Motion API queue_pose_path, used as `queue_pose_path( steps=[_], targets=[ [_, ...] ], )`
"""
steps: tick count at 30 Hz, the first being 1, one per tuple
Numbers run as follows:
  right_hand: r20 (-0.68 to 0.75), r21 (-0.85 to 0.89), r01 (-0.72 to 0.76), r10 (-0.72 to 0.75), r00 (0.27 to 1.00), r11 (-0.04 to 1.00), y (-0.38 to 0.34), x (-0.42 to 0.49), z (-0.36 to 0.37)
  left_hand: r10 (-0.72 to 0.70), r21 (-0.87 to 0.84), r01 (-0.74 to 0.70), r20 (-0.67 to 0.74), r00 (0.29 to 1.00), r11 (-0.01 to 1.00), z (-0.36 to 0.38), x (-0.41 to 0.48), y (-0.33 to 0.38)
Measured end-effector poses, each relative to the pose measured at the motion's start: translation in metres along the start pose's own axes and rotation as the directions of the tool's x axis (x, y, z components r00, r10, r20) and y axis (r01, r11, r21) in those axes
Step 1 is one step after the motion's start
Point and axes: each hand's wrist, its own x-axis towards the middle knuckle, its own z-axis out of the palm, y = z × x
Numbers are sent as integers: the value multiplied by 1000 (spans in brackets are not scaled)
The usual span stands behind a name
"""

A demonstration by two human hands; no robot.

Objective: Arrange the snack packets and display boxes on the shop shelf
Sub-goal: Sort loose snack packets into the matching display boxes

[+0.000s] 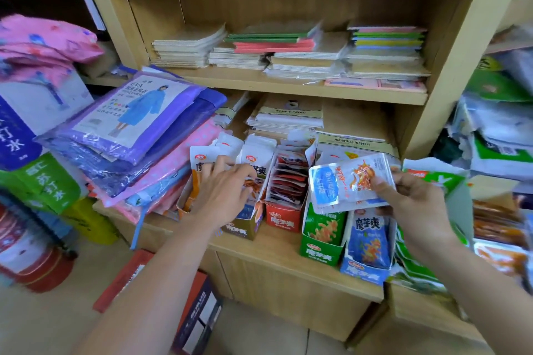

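Head view, stock as it lies
– Pale wooden shelf ledge point(277, 253): carries a row of five open cardboard display boxes, side by side
– Orange display box point(187, 202), far left; brown-and-gold display box point(245, 229) next; red display box point(284, 217) in the middle, packed with red packets on edge; green display box point(320, 242); blue display box point(364, 273) at the right end, a blue packet upright in it
– My left hand point(222, 190): reaches over the orange and brown-and-gold boxes, fingers bent onto the tops of the white-and-orange snack packets point(255, 160) standing there; whether it grips one I cannot tell
– My right hand point(415, 204): well apart from the left, thumb and fingers pinching a blue-and-silver foil snack packet point(346, 181), held above the green and blue boxes
– Stack of purple and pink plastic raincoat packs point(138, 127): on the ledge, left of the boxes
– Stacks of thin paper notebooks point(288, 55): on the shelf board above
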Motion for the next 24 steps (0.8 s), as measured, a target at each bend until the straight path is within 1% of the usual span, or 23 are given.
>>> queue_pose_path(
  steps=[2,4,6,7,8,9,11,12,13,15,17,19,21,22,24],
  targets=[
    [-2,25,2,-2,1000,1000,-1,-2,2,2,9,-2,-31,1000,1000,-1,1,1],
    [-4,36,2,-2,1000,999,-2,-4,2,38,15,-37,-50,998,999,-4,2,0],
    [-1,39,0,0,1000,999,-4,-5,4,75,-8,-76,-65,995,997,-9,1,-7],
    [3,44,-4,4,1000,999,-4,-6,5,76,-32,-79,-94,993,996,-13,-2,-11],
    [7,52,-12,11,1000,999,-5,-6,6,49,-79,-61,-144,988,995,-16,-5,-16],
    [9,57,-21,21,1000,998,-5,-7,7,-21,-161,-13,-206,978,987,-21,-9,-21],
    [10,67,-42,42,999,997,-5,-8,9,-236,-370,116,-298,925,922,-34,-18,-27],
    [10,72,-58,57,998,996,-5,-9,10,-348,-481,169,-312,884,860,-42,-24,-27],
    [9,81,-81,81,997,993,-5,-10,11,-450,-594,210,-291,844,777,-49,-30,-24],
    [3,123,-141,142,990,982,-5,-13,11,-591,-785,248,-179,786,568,-61,-42,-13],
    [14,181,-204,205,979,962,-6,-18,10,-664,-907,263,-24,747,329,-66,-51,0],
    [32,241,-271,272,962,932,-11,-26,6,-687,-952,282,125,716,120,-67,-57,13],
    [55,325,-341,342,938,882,-17,-37,2,-665,-957,279,258,700,-78,-71,-62,32],
    [70,372,-373,375,925,850,-20,-44,-1,-637,-945,282,319,701,-163,-73,-65,43],
    [103,447,-420,421,901,790,-23,-57,-6,-566,-909,305,416,711,-284,-76,-73,65]
  ],
)
